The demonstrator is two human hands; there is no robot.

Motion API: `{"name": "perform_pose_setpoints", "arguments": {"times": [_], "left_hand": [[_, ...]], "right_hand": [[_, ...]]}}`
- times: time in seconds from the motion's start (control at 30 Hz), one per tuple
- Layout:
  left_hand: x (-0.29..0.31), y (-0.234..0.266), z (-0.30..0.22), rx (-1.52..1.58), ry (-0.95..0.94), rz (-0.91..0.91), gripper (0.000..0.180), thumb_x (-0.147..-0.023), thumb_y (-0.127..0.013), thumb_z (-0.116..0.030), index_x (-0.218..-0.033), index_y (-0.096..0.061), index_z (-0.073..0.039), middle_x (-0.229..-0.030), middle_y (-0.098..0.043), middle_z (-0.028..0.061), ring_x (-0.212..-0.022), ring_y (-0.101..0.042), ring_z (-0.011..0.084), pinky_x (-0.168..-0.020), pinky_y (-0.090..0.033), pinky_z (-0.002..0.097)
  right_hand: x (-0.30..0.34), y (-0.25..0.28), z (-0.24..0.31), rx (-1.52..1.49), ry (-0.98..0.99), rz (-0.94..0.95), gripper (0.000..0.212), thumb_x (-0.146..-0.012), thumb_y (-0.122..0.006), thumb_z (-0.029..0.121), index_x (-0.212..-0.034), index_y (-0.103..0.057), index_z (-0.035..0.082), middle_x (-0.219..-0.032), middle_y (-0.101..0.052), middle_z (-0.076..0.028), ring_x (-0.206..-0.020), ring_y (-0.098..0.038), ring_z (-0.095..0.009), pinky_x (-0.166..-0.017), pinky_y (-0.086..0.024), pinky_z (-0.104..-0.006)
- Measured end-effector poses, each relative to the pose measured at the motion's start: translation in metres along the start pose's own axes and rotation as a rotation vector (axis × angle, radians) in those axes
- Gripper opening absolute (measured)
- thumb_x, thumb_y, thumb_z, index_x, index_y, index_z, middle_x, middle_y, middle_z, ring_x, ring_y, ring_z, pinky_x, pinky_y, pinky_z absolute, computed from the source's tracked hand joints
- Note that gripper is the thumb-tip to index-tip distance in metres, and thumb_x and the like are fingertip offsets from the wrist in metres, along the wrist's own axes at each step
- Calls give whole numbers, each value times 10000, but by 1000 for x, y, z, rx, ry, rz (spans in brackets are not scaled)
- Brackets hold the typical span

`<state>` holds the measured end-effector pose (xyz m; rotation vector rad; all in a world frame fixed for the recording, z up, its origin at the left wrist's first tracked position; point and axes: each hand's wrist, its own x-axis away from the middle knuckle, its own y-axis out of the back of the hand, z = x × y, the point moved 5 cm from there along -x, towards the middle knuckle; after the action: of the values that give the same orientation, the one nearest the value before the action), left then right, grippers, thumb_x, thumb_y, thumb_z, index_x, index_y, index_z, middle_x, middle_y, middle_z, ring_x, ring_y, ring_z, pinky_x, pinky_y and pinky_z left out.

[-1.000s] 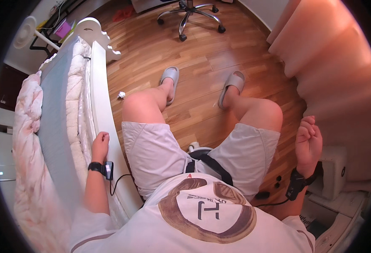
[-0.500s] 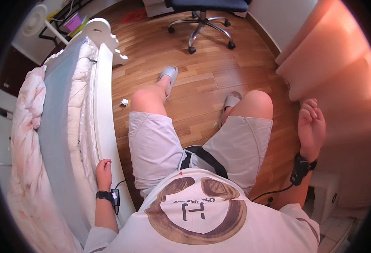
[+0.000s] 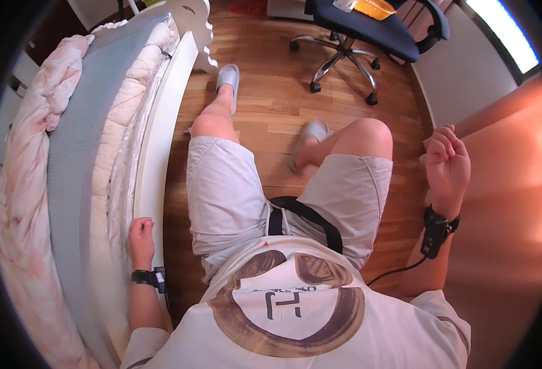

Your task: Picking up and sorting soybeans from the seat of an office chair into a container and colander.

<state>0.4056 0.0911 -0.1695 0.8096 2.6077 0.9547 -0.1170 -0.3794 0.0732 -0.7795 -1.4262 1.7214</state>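
Note:
My left hand (image 3: 141, 238) hangs over the edge of the bed, nearest the white bed rail (image 3: 163, 117) and the side of the mattress (image 3: 122, 123). Its fingers are curled in, with nothing visible in them. Out to the right, my right hand (image 3: 448, 163) is raised in front of the pinkish curtain (image 3: 498, 184). Those fingers are also folded toward the palm, and no object shows in them. Each wrist wears a black strap with a small device. My legs are in stride, with grey slippers (image 3: 228, 80) on the wooden floor (image 3: 264, 92); the right foot is blurred.
Ahead to the right stands a dark office chair (image 3: 369, 24) on casters, with a yellow basket (image 3: 374, 8) on its seat. A bunched pink quilt (image 3: 24, 184) lies along the bed's left side. The white footboard (image 3: 197, 31) has a scalloped edge. A bright window (image 3: 505, 31) is at upper right.
The view has moved forward and turned: the chair sits farther right with its basket now showing, and the window has come into view. My legs have shifted in step. Both hands keep their curled pose.

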Motion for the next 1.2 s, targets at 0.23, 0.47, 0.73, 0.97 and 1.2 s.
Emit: {"name": "perform_pose_setpoints", "arguments": {"times": [0.23,0.47,0.73,0.97,1.2], "left_hand": [[-30,-45,-84,-89,-115,150,146,-977,-607,-94,-1050,-671,15,-968,-720,134,-925,-686,277,-857,-538,370],[-70,-62,-111,-118,-217,186,113,-962,-611,-62,-1040,-672,-8,-981,-711,153,-897,-694,306,-800,-545,373],[-112,-46,-164,-26,-307,27,137,-995,-602,-85,-1062,-671,13,-978,-712,128,-899,-693,251,-826,-541,349],[-145,-60,-176,-58,-308,26,130,-986,-602,-74,-1065,-664,9,-983,-708,134,-897,-690,268,-831,-538,354],[-176,-85,-174,-94,-306,82,100,-960,-600,-44,-1038,-640,4,-939,-692,157,-855,-667,312,-791,-525,365]], "right_hand": [[-52,46,-7,-11,-29,-139,145,-1026,-362,46,-1055,-500,10,-840,-448,-37,-655,-385,-129,-603,-335,-280],[-92,43,-25,-26,-74,-133,142,-1029,-376,45,-1055,-509,3,-837,-439,-34,-661,-386,-122,-604,-337,-279],[-124,30,-12,19,-90,-85,128,-1025,-373,31,-1042,-496,1,-823,-428,-31,-661,-388,-117,-602,-340,-281],[-157,33,-7,44,-64,-60,117,-1026,-399,54,-1045,-503,4,-811,-418,-22,-661,-383,-114,-600,-333,-278],[-165,55,6,50,-16,-132,121,-1030,-406,63,-1054,-513,13,-804,-407,-15,-657,-363,-115,-603,-330,-279]]}}
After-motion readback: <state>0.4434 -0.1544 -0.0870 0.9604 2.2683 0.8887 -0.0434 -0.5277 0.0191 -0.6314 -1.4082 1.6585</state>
